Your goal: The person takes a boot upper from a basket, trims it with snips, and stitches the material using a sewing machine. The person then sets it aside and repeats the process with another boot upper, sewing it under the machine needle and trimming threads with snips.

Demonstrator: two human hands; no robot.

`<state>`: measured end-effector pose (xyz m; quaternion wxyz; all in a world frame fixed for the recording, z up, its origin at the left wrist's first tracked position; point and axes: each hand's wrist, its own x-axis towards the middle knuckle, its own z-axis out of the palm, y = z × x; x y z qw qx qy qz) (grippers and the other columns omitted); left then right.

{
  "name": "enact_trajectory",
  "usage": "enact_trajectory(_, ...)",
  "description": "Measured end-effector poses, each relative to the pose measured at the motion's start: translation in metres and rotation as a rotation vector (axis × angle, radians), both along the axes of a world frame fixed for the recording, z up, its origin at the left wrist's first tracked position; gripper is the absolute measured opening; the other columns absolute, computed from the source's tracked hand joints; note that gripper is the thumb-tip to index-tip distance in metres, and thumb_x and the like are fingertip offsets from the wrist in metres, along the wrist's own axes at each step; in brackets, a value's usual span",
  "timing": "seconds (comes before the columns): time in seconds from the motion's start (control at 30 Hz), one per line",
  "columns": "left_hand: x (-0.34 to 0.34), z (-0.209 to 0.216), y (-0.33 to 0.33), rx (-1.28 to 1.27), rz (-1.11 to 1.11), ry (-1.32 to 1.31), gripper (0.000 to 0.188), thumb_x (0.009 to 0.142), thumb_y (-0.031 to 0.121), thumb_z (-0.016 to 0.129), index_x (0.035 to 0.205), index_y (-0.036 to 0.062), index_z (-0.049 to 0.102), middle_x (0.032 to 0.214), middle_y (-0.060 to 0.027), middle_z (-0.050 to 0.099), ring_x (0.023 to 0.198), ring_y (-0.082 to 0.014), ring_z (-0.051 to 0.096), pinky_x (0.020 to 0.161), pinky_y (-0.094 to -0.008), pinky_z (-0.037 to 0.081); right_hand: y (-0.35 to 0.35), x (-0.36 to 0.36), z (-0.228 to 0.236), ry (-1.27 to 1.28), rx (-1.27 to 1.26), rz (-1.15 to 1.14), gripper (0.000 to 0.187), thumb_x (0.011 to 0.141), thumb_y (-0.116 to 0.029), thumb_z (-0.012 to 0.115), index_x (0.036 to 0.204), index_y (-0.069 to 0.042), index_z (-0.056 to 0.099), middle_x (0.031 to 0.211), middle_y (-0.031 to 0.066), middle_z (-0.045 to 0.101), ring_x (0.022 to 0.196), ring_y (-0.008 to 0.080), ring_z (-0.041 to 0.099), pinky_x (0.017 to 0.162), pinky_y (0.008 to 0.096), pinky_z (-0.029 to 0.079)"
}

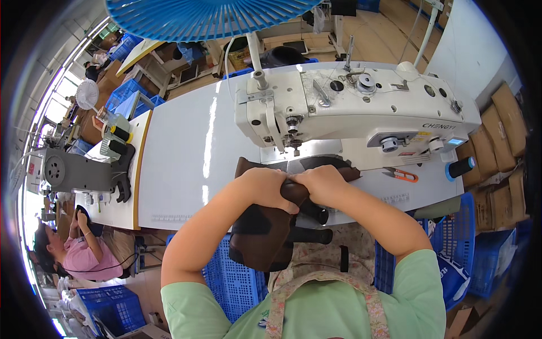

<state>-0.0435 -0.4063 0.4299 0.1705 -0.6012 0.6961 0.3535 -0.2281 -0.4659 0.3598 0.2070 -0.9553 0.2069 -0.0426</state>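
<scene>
Brown and black leather-like pieces (262, 240) lie at the front of the sewing machine (361, 104) and hang over the table edge toward my lap. My left hand (266, 187) grips them with the thumb on the near side. Close beside it, my right hand (320, 183) pinches the same material, fingertips almost meeting the left ones. Just beyond both hands is the machine's needle area (295, 148); whether the needle is in the material cannot be seen. Right of my right hand lie orange-handled thread snips (402, 174).
A black thread spool (460, 168) stands at the table's right end. Blue baskets (228, 279) flank my lap. A blue fan (209, 17) hangs over the far side. At left, a co-worker in pink (93, 254) sits near another sewing machine (79, 169). Cardboard boxes (497, 135) stack at right.
</scene>
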Motion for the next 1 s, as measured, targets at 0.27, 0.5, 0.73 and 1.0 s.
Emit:
enact_trajectory(0.27, -0.001, -0.019, 0.015, -0.254, -0.015, 0.003, 0.092, 0.064, 0.066, 0.073, 0.120, -0.0043, 0.060, 0.118, -0.0236, 0.064, 0.111, -0.0383, 0.061, 0.096, -0.0425, 0.047, 0.003, -0.001, -0.008, -0.066, -0.014, -0.021, 0.032, 0.075, -0.010, 0.064, 0.106, -0.016, 0.068, 0.081, 0.0103, 0.069, 0.080, 0.0323, 0.068, 0.067, 0.0451, 0.053)
enact_trajectory(0.5, 0.002, -0.014, 0.012, -0.221, 0.014, 0.032, 0.091, 0.061, 0.065, 0.075, 0.118, -0.0044, 0.062, 0.115, -0.0232, 0.065, 0.108, -0.0383, 0.062, 0.095, -0.0422, 0.047, 0.001, -0.001, -0.005, -0.027, -0.021, -0.004, 0.030, 0.075, -0.011, 0.064, 0.105, -0.015, 0.067, 0.084, 0.0096, 0.070, 0.082, 0.0312, 0.069, 0.069, 0.0439, 0.053)
enact_trajectory(0.73, 0.002, -0.013, 0.011, -0.200, 0.027, 0.039, 0.088, 0.059, 0.065, 0.076, 0.114, -0.0024, 0.065, 0.111, -0.0212, 0.067, 0.104, -0.0367, 0.063, 0.093, -0.0419, 0.048, 0.001, -0.002, -0.008, -0.082, -0.041, 0.016, 0.031, 0.075, -0.011, 0.065, 0.105, -0.015, 0.067, 0.086, 0.0090, 0.070, 0.083, 0.0296, 0.069, 0.070, 0.0427, 0.053)
enact_trajectory(1.0, 0.004, -0.024, 0.018, -0.354, 0.000, 0.038, 0.093, 0.059, 0.064, 0.077, 0.123, -0.0022, 0.061, 0.142, -0.0229, 0.049, 0.115, -0.0402, 0.057, 0.103, -0.0429, 0.043, 0.002, -0.003, -0.009, -0.077, -0.041, 0.021, 0.032, 0.075, -0.012, 0.067, 0.107, -0.014, 0.065, 0.084, 0.0084, 0.069, 0.082, 0.0286, 0.069, 0.069, 0.0417, 0.053)
